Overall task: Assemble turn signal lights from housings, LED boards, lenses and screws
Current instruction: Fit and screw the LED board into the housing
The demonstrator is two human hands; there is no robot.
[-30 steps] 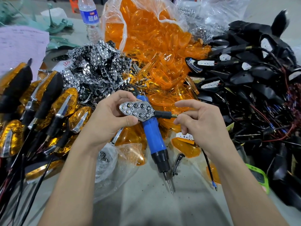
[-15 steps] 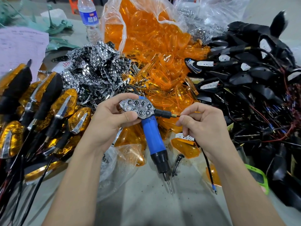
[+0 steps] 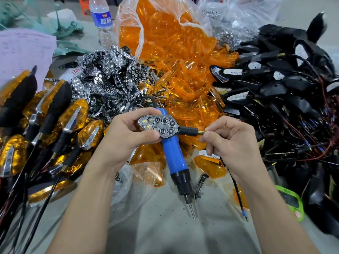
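Fingers and thumb of the left hand curl round a small light and hold it up over the table, in the middle of the picture. The light has a shiny front with round cups, and three cups at its left end look bright white. A black stem with a gold tip sticks out of its right side. The right hand is curled, and its thumb and first finger pinch the gold tip of the stem. A thin black wire hangs down from under this hand to the table. Just below the light lies a blue screwdriver, with its point toward the person. Behind the hands is a big pile of orange covers spilling out of a clear bag. To the left of it sits a heap of shiny silver parts. Finished lights with orange fronts lie in rows on the far left. A tangle of black shells and wires fills the right side. A water bottle stands at the back, and a pink paper lies near it.
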